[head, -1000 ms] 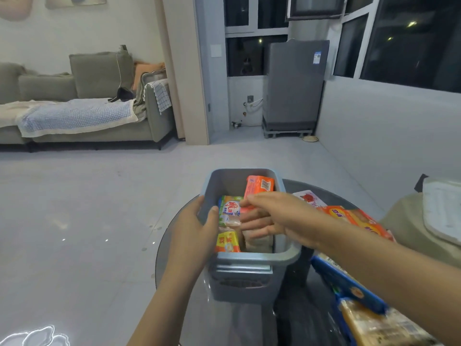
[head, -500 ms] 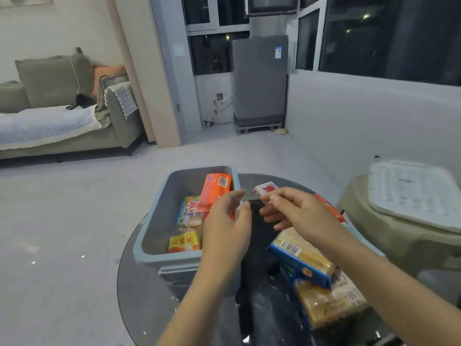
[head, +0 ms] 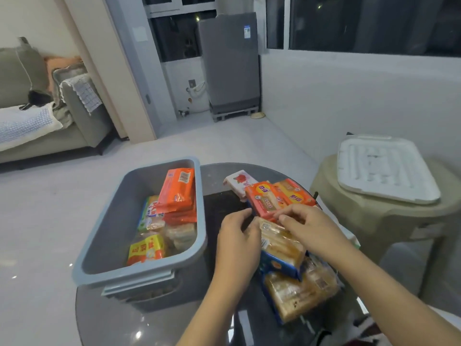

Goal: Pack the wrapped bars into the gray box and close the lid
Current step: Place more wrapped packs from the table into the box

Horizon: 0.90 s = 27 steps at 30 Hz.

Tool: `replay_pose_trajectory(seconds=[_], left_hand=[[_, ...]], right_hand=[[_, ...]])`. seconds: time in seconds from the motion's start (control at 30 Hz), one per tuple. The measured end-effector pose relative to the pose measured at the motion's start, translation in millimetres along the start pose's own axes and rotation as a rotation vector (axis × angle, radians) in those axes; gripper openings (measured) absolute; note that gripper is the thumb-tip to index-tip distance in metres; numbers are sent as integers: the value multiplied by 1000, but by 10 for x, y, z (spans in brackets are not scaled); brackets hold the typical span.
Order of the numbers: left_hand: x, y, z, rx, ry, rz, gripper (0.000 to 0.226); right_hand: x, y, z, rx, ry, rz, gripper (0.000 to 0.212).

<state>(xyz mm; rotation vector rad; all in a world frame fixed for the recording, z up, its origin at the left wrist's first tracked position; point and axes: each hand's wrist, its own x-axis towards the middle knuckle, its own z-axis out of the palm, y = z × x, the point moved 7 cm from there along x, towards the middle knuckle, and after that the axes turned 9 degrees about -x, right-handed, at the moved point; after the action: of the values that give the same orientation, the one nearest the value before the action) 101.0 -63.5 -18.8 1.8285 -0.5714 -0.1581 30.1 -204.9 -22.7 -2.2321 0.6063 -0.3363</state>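
Round dark glass table on pale tiled floor; sofa far left, white lid on beige stool right. Gray box left on table, open, long axis running away from viewer, bars inside. Loose wrapped bars just right of it. Left hand and right hand both curl fingers onto the top clear-wrapped bar, its length running roughly front to back

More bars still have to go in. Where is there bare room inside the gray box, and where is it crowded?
Inside the gray box, the left half of the floor is bare, between the left wall and the green-and-white bar. The right side is crowded: the orange bar leans on the packs stacked along the right wall. On the table, a dark bare strip runs between box and loose pile.
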Motion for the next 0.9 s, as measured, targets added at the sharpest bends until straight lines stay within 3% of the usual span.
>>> replay_pose_trajectory(seconds=[0.13,0.33,0.57,0.73,0.9], left_hand=[[39,-326,129,73,-60,-149,49],[56,-532,203,-34,-80,-216,42],[124,-572,228,-81,-115,-261,25],[290,-490,284,-20,-110,-271,36],[530,-463,377,24,-153,-281,27]], right_hand=[[18,129,49,-164,-36,23,7],[-41,339,56,-305,-177,118,20],[-2,437,147,-173,-227,127,13],[177,486,153,-105,-102,164,19],[385,539,77,-119,113,201,39]])
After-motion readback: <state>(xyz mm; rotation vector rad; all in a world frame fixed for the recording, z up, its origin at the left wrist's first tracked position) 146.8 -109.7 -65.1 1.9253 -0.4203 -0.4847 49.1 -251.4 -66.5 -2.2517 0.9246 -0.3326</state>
